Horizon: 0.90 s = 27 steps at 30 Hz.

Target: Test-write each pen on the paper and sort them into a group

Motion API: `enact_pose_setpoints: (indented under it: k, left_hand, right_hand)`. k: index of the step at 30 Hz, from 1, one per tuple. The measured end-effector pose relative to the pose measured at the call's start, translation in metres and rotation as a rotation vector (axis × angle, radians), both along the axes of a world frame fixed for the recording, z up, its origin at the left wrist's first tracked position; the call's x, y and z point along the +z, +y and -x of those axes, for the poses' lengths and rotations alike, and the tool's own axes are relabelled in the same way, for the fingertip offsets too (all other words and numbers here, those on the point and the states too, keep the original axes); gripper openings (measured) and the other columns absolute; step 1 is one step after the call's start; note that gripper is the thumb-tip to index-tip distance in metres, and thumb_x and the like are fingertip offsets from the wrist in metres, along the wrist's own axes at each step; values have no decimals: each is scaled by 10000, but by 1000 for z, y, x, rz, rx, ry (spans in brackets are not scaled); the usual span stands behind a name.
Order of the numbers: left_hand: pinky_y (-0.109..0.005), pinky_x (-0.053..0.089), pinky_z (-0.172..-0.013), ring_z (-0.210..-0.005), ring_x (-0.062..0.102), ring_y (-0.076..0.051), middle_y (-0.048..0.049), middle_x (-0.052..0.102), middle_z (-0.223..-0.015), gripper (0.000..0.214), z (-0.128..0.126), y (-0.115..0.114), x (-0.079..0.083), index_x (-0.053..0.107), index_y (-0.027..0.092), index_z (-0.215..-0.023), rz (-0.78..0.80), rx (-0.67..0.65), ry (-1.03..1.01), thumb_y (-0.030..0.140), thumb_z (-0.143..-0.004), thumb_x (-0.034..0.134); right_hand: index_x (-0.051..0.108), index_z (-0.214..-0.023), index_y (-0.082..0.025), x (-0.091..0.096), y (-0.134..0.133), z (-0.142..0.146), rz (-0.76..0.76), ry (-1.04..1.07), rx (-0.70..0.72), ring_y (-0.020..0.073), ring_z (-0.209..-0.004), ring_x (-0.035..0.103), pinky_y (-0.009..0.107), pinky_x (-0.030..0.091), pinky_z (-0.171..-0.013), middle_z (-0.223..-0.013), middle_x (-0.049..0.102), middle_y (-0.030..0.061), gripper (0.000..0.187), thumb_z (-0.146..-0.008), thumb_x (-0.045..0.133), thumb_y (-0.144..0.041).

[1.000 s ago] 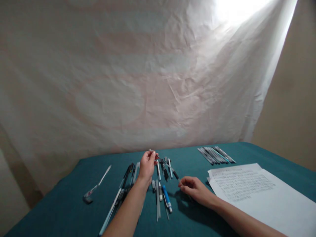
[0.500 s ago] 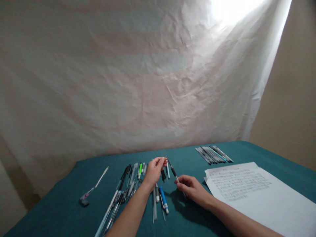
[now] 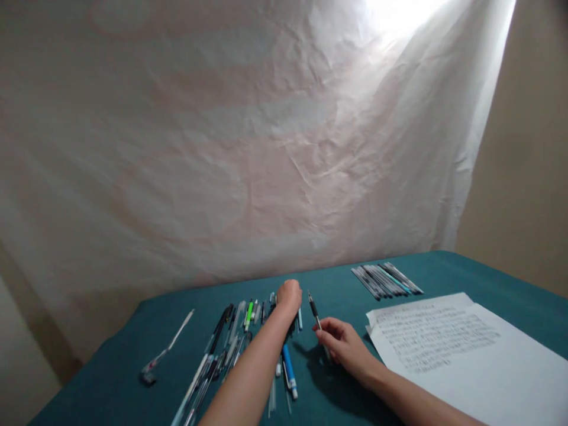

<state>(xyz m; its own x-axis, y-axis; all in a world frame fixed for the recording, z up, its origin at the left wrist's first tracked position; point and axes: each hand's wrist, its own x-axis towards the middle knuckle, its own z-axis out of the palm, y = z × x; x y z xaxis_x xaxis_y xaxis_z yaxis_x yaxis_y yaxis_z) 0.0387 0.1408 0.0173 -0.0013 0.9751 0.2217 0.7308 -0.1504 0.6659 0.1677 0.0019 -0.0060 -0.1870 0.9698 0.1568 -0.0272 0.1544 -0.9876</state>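
Several pens [image 3: 248, 337] lie spread on the teal tablecloth [image 3: 346, 396], among them one with a green barrel [image 3: 249, 313] and a blue one [image 3: 288, 370]. My left hand [image 3: 288, 296] reaches over the far end of this spread with its fingers curled down among the pens; what they touch is hidden. My right hand [image 3: 341, 343] rests on the cloth just to the right and pinches a thin black-and-clear pen [image 3: 314, 310] that points up and away.
A tidy row of dark pens [image 3: 386, 279] lies at the back right. Printed white sheets [image 3: 465, 349] cover the right side. A single clear pen [image 3: 166, 349] lies apart at the left. A crumpled white sheet [image 3: 248, 148] hangs behind the table.
My left hand let go of the thin pen it held with the right hand and dropped forward onto the far end of the pens. The right hand keeps that pen, now more upright.
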Motion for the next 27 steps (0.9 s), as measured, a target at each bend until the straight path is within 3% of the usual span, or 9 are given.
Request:
enact_pose_setpoints:
  k: [8, 16, 20, 24, 27]
  left_hand:
    - [-402, 397, -791, -930, 576, -346, -154, 618, -592, 362, -14, 0, 2, 413, 184, -313, 33, 11, 33, 51, -533, 668]
    - [-422, 377, -810, -888, 581, -366, -90, 543, -439, 366, -23, -18, 4, 395, 198, -252, 83, -60, -75, -67, -398, 601]
    - [-342, 412, -740, -746, 607, -283, -24, 488, -369, 284, -17, -24, 10, 482, 194, -293, 111, -107, -235, -29, -411, 611]
    - [-231, 428, -579, -557, 556, -142, 0, 571, -488, 57, 3, -35, 20, 619, 166, -517, 116, -145, -515, 146, -535, 669]
    - [-188, 422, -494, -492, 521, -85, -17, 625, -625, 142, 17, -53, 20, 627, 147, -697, 145, -149, -781, 282, -652, 636]
  right_hand:
    - [590, -823, -144, -3, 6, -4, -38, -11, -45, 54, -427, 362, 187, 317, -429, -593, 480, -38, 277, -760, 532, -407]
    - [572, -811, -144, -2, 7, -4, 14, 44, -79, 47, -395, 351, 184, 306, -391, -584, 483, -41, 285, -739, 540, -418]
    - [554, -789, -149, -4, 7, -4, 12, 93, -110, 51, -403, 358, 184, 308, -395, -580, 478, -46, 275, -742, 535, -419]
    - [544, -821, -152, -1, 5, -5, 24, 89, -83, 53, -407, 366, 183, 302, -388, -611, 493, -39, 276, -754, 523, -419]
    - [558, -831, -151, 2, 1, -4, -14, 40, -22, 63, -431, 385, 188, 318, -415, -607, 500, -35, 273, -767, 512, -412]
